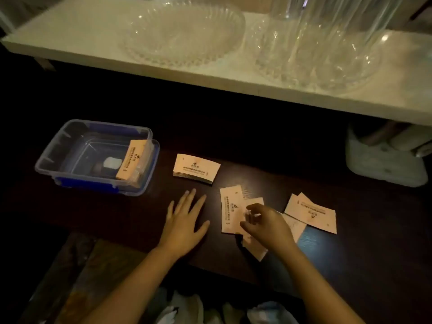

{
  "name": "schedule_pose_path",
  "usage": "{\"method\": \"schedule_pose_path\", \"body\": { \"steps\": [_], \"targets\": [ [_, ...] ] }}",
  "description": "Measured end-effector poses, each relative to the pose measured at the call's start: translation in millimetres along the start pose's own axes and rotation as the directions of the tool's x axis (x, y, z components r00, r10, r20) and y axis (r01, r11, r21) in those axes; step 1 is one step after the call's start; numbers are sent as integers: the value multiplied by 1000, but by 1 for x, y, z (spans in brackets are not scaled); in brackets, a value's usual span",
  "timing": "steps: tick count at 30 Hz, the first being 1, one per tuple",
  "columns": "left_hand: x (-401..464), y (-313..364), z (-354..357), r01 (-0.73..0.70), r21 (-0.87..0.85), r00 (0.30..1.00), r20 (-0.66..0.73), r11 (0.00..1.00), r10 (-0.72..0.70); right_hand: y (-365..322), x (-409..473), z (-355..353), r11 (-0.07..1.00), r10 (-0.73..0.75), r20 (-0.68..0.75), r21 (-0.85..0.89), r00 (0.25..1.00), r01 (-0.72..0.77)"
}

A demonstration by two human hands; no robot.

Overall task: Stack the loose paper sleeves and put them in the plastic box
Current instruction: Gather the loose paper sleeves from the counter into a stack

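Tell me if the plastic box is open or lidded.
Open: the plastic box has no lid on; a bundle of sleeves leans inside.

Bare dark tabletop (145, 213) lies open between plastic box (93, 157) and loose paper sleeves (233, 211); only the stacked sleeves (196, 169) and flat left hand (184, 223) intervene
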State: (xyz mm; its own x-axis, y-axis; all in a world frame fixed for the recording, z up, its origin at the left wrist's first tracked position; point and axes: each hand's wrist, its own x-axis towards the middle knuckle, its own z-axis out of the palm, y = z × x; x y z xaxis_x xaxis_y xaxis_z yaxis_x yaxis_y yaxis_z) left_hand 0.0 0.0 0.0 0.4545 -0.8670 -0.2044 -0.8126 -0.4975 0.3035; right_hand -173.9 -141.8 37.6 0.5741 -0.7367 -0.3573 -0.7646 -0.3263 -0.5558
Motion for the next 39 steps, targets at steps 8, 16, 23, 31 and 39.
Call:
{"method": "schedule_pose_path", "body": {
  "steps": [8, 16, 23, 31, 39],
  "targets": [
    [-1, -8, 27, 21, 172, 995, -103, 985, -3, -15, -4, 36, 961, 43, -242, -254, 969, -106],
    [-2, -6, 23, 26, 173, 996, -84, 985, -11, -10, -11, 54, 958, -17, -281, -281, 960, -66],
    [-3, -4, 21, 17, 162, 999, -38, 987, -11, -9, -13, 48, 998, 51, -295, 43, 954, -40],
    [7, 11, -18, 162, -752, 979, 42, 639, -199, 4, -24, 15, 704, 85, -94, 710, 992, 7],
    [8, 44, -47, 352, -876, 936, 324, 330, -139, 7, -28, -1, 747, -8, -114, 660, 993, 81]
  ]
}}
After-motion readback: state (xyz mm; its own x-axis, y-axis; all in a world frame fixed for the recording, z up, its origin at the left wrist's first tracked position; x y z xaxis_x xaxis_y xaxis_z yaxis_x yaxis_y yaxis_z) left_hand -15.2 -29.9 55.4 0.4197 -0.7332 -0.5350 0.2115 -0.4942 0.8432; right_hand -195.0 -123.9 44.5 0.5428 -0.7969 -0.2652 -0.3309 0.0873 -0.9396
